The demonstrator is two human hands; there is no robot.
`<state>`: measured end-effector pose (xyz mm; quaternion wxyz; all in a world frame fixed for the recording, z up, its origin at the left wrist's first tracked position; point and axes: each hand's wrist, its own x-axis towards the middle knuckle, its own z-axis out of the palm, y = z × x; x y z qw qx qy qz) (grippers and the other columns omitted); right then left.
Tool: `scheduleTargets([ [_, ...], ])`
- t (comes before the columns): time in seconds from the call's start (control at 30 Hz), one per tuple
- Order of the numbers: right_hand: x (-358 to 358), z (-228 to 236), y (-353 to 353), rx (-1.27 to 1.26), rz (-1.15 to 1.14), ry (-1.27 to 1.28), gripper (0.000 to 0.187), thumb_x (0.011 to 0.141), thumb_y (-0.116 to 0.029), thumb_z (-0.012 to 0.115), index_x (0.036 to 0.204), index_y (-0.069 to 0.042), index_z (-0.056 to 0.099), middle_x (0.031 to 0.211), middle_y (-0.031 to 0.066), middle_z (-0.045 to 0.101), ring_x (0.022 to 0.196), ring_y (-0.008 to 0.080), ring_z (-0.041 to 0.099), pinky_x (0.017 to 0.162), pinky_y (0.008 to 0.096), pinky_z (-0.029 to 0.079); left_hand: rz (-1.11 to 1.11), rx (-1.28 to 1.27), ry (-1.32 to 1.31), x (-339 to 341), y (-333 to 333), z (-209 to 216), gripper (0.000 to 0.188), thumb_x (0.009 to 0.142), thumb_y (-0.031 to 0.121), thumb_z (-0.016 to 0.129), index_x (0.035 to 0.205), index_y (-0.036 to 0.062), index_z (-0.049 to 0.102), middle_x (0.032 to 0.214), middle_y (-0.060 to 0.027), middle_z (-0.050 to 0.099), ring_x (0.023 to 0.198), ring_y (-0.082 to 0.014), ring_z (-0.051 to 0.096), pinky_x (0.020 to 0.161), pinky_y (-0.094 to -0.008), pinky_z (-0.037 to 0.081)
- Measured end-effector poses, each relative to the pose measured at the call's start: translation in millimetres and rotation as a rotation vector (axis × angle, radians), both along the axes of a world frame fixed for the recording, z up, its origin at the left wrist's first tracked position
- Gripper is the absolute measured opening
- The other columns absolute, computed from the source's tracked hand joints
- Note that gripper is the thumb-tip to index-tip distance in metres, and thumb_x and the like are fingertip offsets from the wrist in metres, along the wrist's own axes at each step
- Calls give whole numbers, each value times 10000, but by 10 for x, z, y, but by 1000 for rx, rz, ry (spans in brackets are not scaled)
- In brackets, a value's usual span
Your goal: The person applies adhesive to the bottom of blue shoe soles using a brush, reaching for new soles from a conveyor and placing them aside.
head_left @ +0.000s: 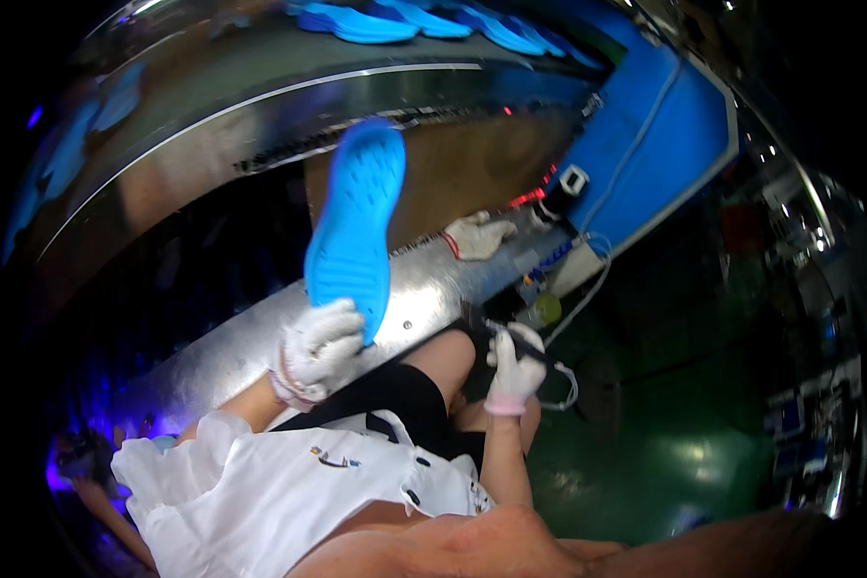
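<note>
We read this as a factory workshop, shoe parts its trade: a row of blue soles (361, 24) on a long dark bench or belt (222, 60), we cannot tell which, and a single blue sole (349, 226) upright in a gloved left hand (323, 342). We log industrial fittings: bare metal ledge (429, 279), loose knit work glove (479, 238) lying on it, big blue panel (679, 125) with a cable (643, 131) running down across it. Underfoot we note glossy green flooring (636, 472); violet light glows at far left. Clutter at right too blurred for us to name.
</note>
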<state>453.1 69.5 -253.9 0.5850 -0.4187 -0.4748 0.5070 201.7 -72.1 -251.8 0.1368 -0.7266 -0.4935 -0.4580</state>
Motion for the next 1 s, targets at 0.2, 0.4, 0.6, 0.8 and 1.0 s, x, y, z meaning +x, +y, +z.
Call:
scheduleTargets([
  [0.2, 17, -58, 176, -22, -21, 169, 191, 879, -57, 661, 1053, 8, 616, 819, 41, 629, 630, 88, 586, 539, 214, 486, -37, -211, -266, 241, 133, -1109, 330, 660, 101, 857, 888, 63, 621, 1266, -228, 540, 1124, -402, 583, 903, -462, 508],
  [0.4, 25, -132, 186, -283, 35, 437, 130, 910, -81, 648, 1005, 7, 632, 786, 25, 620, 594, 72, 568, 491, 221, 471, -1018, -887, -2063, 37, 571, -621, 869, 898, 731, 323, 1408, 41, 458, 1332, -238, 538, 1154, -350, 573, 979, -501, 461],
  [0.6, -47, -215, 131, -392, 33, 368, 116, 901, -111, 666, 972, -19, 661, 785, 20, 632, 581, 75, 562, 472, 225, 453, -782, -949, -2659, 191, 915, -1098, 1015, 796, 861, 371, 1357, 21, 458, 1225, -283, 550, 962, -399, 609, 774, -537, 540],
  [0.8, -334, -329, 540, 117, -42, -578, 173, 829, -200, 737, 843, -34, 694, 736, 87, 677, 561, 212, 626, 513, 313, 473, -827, -960, -2170, 867, 770, -664, 934, 825, 823, 400, 1320, 37, 506, 1087, -256, 618, 923, -382, 637, 809, -509, 552],
  [1.0, -497, 387, -392, 565, 266, -1039, 144, 769, -167, 761, 875, -91, 699, 842, 129, 702, 721, 304, 689, 688, 363, 555, -883, -563, -2129, 566, 942, -634, 891, 851, 783, 427, 1346, 45, 491, 1128, -179, 640, 919, -314, 672, 853, -450, 568],
])
